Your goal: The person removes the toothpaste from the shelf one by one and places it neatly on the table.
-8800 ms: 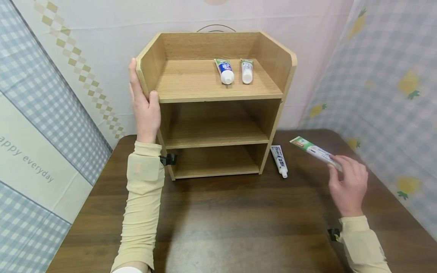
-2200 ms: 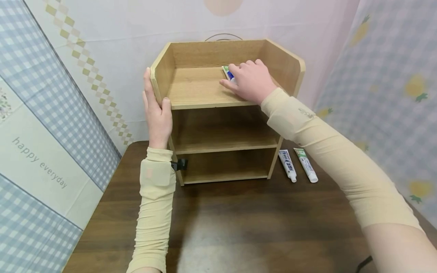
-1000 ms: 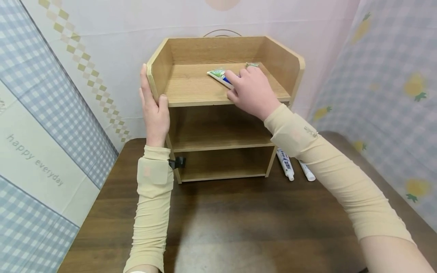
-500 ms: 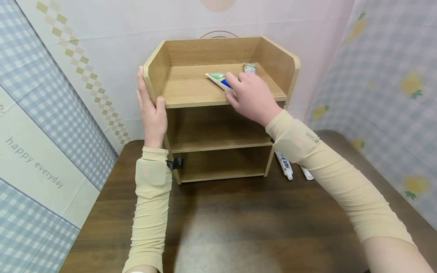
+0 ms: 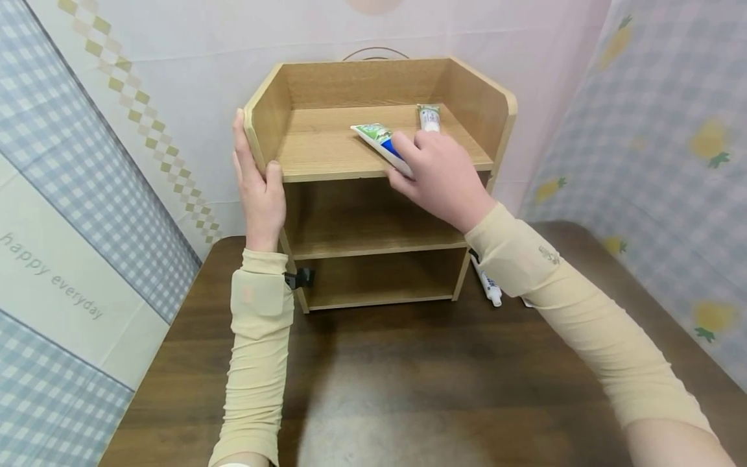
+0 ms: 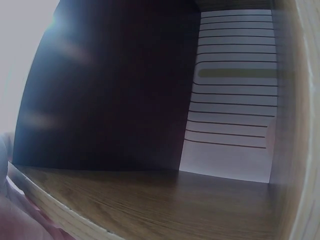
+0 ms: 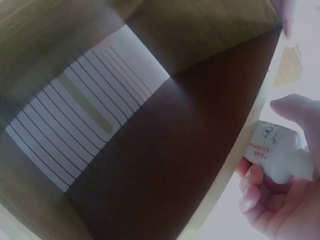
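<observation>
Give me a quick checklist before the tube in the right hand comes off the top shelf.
1. Right hand has a grip on the blue-and-green toothpaste tube: ok; the fingers curl round its cap end in the right wrist view.
2. Left hand steadies the wooden shelf unit: ok; it holds the upper left side panel.
3. Second tube on the top shelf is apart from the held one: ok; it lies against the back right.
4. Spot on the table beside the tube already lying there: cannot tell; the right forearm hides it.
5. Middle and bottom shelves hold nothing in the way: ok.
</observation>
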`<move>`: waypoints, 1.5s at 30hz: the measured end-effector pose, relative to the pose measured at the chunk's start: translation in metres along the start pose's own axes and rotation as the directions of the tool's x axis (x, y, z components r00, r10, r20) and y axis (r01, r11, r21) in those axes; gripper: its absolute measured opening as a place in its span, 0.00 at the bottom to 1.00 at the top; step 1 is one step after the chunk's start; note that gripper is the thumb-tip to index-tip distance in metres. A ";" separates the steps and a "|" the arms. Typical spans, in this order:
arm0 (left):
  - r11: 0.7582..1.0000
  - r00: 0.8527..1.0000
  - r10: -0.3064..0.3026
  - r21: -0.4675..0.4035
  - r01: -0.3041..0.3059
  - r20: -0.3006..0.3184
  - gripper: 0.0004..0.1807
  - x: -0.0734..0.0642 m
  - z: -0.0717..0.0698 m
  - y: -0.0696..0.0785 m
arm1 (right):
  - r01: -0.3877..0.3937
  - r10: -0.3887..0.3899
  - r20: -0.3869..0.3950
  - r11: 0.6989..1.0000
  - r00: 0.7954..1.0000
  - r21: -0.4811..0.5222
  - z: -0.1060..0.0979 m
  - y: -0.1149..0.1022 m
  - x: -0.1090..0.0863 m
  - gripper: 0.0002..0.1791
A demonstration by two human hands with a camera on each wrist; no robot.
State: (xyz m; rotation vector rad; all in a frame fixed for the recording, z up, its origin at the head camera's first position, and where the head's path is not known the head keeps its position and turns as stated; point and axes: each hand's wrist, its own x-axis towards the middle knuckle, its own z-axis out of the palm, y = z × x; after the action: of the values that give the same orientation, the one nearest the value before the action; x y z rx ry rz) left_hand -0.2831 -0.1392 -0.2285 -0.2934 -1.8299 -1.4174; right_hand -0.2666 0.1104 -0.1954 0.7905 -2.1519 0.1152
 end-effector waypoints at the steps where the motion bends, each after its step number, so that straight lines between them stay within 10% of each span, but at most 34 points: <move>1: 1.000 1.000 -0.002 -0.002 0.002 0.000 0.39 0.000 0.000 -0.001 | 0.004 -0.004 -0.012 1.000 1.000 0.000 -0.001 -0.001 -0.002 0.14; 19: 1.000 1.000 0.002 0.001 -0.002 -0.009 0.39 -0.002 0.002 0.005 | -0.065 0.066 -0.083 0.998 0.994 0.017 -0.004 -0.013 -0.028 0.11; 31: 0.998 0.998 0.063 0.004 -0.063 -0.018 0.40 0.008 0.005 -0.027 | -0.018 0.024 -0.155 0.999 0.988 0.037 0.002 -0.015 -0.051 0.13; 45: 0.998 0.998 0.066 0.002 -0.066 -0.021 0.40 0.007 0.003 -0.025 | 0.009 0.027 -0.154 0.973 0.988 0.229 0.012 -0.016 -0.086 0.22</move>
State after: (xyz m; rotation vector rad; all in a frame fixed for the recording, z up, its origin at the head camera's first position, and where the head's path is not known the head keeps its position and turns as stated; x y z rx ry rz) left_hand -0.3041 -0.1476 -0.2420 -0.3340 -1.7880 -1.3687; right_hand -0.2260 0.1365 -0.2691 0.8724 -2.0157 0.4241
